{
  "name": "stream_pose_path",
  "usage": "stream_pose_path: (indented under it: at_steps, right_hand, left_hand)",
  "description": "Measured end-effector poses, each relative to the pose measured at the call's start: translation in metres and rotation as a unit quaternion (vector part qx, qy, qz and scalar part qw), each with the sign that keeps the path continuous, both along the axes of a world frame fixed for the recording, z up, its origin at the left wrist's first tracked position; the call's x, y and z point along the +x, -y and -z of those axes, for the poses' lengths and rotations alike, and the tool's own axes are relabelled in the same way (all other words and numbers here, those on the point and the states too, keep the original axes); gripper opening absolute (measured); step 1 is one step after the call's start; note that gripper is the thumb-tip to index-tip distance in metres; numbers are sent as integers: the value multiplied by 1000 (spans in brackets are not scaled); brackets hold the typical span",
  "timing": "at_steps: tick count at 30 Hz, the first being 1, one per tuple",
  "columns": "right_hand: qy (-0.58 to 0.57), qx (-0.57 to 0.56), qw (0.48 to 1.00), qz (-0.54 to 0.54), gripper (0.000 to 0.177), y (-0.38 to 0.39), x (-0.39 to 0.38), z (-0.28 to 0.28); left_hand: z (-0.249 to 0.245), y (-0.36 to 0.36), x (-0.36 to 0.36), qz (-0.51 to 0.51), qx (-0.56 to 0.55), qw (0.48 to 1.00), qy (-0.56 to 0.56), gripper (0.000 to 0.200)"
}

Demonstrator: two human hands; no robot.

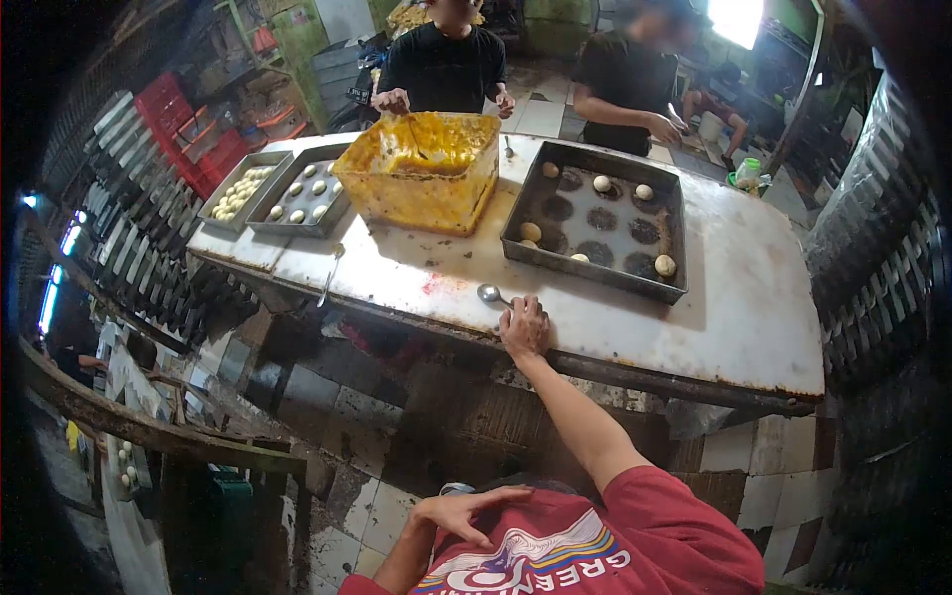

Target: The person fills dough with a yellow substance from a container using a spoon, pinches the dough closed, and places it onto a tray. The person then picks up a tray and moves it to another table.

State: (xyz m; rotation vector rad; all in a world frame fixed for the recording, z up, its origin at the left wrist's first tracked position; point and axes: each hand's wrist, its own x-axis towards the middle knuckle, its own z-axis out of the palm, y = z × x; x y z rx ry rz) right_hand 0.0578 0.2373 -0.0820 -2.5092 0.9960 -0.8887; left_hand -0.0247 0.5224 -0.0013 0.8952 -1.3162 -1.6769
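At the table's near edge my right hand [526,325] rests with curled fingers around the handle end of a metal spoon [491,294], whose bowl lies on the white tabletop. My left hand [464,514] lies against the front of my red shirt, fingers stretched out and holding nothing. Beyond the spoon, to the right, sits a dark square metal tray [601,220] with several round dough balls [665,265] spaced inside and dark round patches on its bottom. Left of it stands a yellow, smeared plastic tub [416,198].
Two smaller trays of dough balls, one tray [297,193] and another tray [241,188], sit at the table's left. A second spoon [330,273] lies near the front edge. Two people stand across the table [754,327]. A green-lidded container [746,175] is at the far right.
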Motion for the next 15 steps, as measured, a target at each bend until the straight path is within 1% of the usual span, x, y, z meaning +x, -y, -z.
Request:
stream_pose_path:
  at_steps: [2, 3, 5, 9, 15]
  right_hand:
    - [20, -44, 999, 5, 24, 1, 3, 5]
    - [21, -39, 999, 7, 24, 2, 1, 2]
    - [4, -15, 1000, 13, 25, -1, 0, -2]
    - [-9, -27, 999, 17, 24, 0, 2, 0]
    - [16, -2, 1000, 15, 24, 1, 4, 8]
  left_hand:
    - [3, 0, -1, -12, 16, 1000, -23, 97]
    - [2, 2, -1, -3, 14, 1000, -23, 97]
    - [-5, 4, -1, -23, 7, 999, -20, 98]
    - [-11, 9, 0, -3, -13, 1000, 13, 99]
    - [-10, 11, -3, -6, 5, 1000, 12, 94]
